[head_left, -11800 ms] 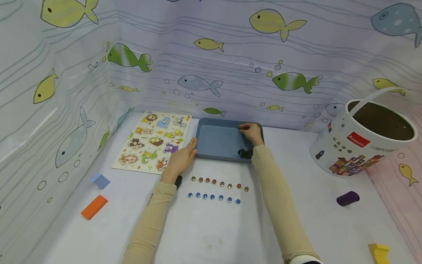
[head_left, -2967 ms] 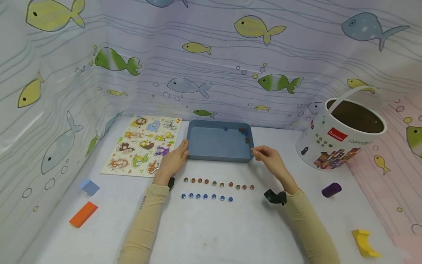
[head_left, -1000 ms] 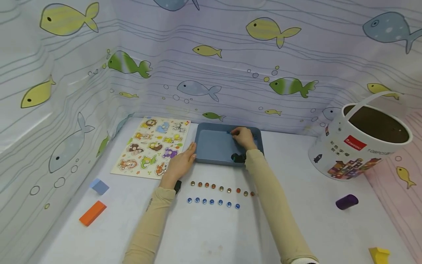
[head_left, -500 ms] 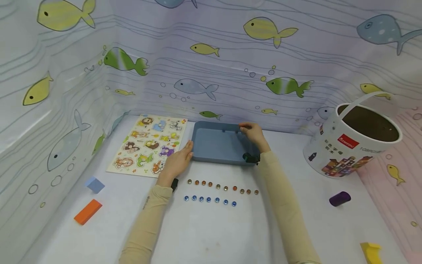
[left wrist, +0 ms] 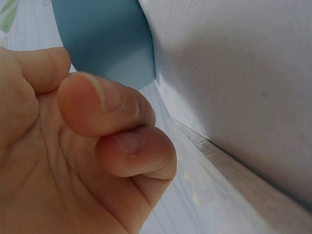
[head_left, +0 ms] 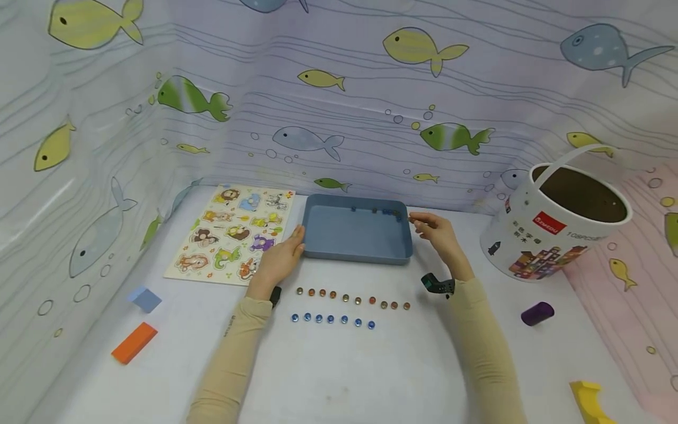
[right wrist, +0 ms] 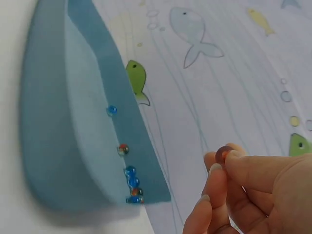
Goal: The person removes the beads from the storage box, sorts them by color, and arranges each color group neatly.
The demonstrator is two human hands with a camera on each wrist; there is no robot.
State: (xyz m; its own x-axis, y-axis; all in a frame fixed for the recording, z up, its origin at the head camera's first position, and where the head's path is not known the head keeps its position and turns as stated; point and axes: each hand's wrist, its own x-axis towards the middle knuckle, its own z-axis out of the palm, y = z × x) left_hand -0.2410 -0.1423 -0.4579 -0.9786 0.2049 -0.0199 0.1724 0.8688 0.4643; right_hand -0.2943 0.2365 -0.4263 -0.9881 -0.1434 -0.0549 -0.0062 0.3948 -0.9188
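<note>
A blue-grey tray [head_left: 349, 238] stands at the back of the table, with several glass marbles [right wrist: 132, 178] along its far wall. My left hand [head_left: 276, 262] rests at the tray's left side with its fingers loosely bent, holding nothing visible. Just off the tray's right end, my right hand [head_left: 441, 240] pinches one reddish marble [right wrist: 224, 155] between thumb and fingers. In front of the tray lie two rows on the table: red, orange and greenish marbles [head_left: 346, 298] in the upper one, blue marbles [head_left: 331, 318] in the lower.
An animal puzzle board [head_left: 228, 235] lies to the left, partly behind my left hand. A blue block [head_left: 145, 299] and an orange block [head_left: 135, 343] are on the left. A big white bucket [head_left: 535, 241], a purple cylinder [head_left: 537, 313] and a yellow block [head_left: 589, 400] are on the right.
My right hand has come out of the tray's back right corner to the right, carrying a marble. The upper row is longer than 11.8 s ago. My left hand stays at the tray.
</note>
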